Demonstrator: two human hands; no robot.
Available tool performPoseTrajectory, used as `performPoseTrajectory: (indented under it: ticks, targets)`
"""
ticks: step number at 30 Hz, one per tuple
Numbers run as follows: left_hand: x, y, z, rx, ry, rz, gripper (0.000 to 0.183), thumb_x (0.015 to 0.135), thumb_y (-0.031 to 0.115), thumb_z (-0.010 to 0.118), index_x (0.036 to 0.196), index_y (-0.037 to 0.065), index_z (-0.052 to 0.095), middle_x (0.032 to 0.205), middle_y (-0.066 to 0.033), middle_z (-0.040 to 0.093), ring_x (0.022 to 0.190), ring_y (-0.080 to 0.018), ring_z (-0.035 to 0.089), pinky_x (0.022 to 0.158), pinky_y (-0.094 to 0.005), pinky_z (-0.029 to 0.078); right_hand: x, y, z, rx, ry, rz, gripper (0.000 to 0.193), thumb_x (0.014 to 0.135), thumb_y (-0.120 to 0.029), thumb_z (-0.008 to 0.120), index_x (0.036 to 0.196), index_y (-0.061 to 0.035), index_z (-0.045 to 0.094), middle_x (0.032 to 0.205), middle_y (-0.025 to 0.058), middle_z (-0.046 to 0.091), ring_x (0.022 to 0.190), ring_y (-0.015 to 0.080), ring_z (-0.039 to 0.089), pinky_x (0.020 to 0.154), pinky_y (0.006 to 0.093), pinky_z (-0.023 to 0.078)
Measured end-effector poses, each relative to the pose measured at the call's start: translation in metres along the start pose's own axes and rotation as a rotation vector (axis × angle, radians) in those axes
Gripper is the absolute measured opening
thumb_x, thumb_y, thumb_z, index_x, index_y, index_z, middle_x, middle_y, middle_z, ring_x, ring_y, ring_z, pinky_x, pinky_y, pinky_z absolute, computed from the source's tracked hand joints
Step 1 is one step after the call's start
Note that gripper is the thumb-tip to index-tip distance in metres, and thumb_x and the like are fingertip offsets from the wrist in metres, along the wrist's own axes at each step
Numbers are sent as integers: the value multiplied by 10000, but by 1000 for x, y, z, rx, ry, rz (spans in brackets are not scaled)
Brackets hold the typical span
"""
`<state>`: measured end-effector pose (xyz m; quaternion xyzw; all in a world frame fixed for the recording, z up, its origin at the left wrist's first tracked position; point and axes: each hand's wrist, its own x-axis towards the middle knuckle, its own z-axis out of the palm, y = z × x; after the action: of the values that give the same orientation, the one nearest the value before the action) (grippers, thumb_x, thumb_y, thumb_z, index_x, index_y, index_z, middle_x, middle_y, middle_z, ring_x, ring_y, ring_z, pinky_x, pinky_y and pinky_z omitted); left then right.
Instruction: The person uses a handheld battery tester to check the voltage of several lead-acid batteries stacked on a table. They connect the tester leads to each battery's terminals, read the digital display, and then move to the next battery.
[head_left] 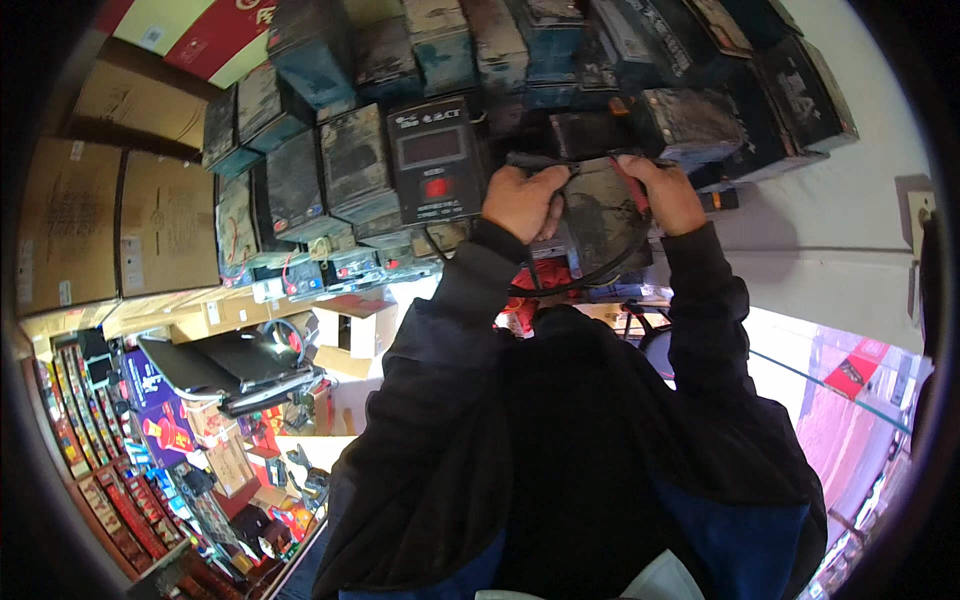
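Observation:
My left hand [522, 202] is closed around a black clamp [536, 160] at the upper left edge of a dusty battery [604, 212]. At the same battery's upper right edge, my right hand [664, 194] grips a red clamp [631, 184]. The clamps' jaws are partly hidden, so contact with the terminals cannot be made out. A black cable [590, 280] loops below the battery. Left of my left hand stands a black battery tester [436, 160] with a dark display and a red button.
Rows of dusty batteries [357, 160] crowd the far side and both flanks. Large cardboard boxes [165, 235] are stacked at the left. A white wall [810, 230] lies to the right. Below left are an open carton [355, 330] and a shelf of small packaged goods [110, 450].

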<state>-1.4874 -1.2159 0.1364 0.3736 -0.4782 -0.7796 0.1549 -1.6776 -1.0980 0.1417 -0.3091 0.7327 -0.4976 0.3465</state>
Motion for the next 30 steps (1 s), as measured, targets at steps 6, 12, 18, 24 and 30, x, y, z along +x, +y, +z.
performPoseTrajectory:
  ticks: [6,12,18,24,30]
  targets:
    - [-3,4,0,19,41,-45,320,965,255,673,793,-15,671,596,-85,592,388,-182,512,379,-326,362,-4,7,-10,-72,11,73,316,986,-327,615,900,-38,709,704,110,644,691,242,618,680,359,467]
    - [-4,4,1,53,56,-37,347,960,264,675,788,-37,665,597,-91,592,385,-182,502,384,-322,351,5,32,-13,-390,-122,-438,200,1004,-169,580,1151,-101,698,800,161,692,753,332,688,693,380,530]
    - [-5,5,1,24,65,-54,365,964,268,670,780,-48,661,592,-100,588,386,-188,492,387,-325,345,9,46,-16,-519,-36,-589,217,1001,-168,576,1167,-106,700,816,169,698,750,347,698,675,398,540]
    - [-6,6,5,-5,82,-44,349,967,260,671,804,-49,671,591,-96,587,394,-183,491,392,-326,349,4,43,-12,-399,-49,-498,216,1006,-192,571,1164,-117,699,783,152,684,730,338,692,673,393,536]
    - [-3,5,3,52,51,-60,319,967,256,670,845,-39,678,605,-83,590,407,-172,502,392,-315,348,7,39,-16,-428,-118,-517,208,1032,-225,550,1161,-138,689,732,108,658,680,311,664,641,380,517]
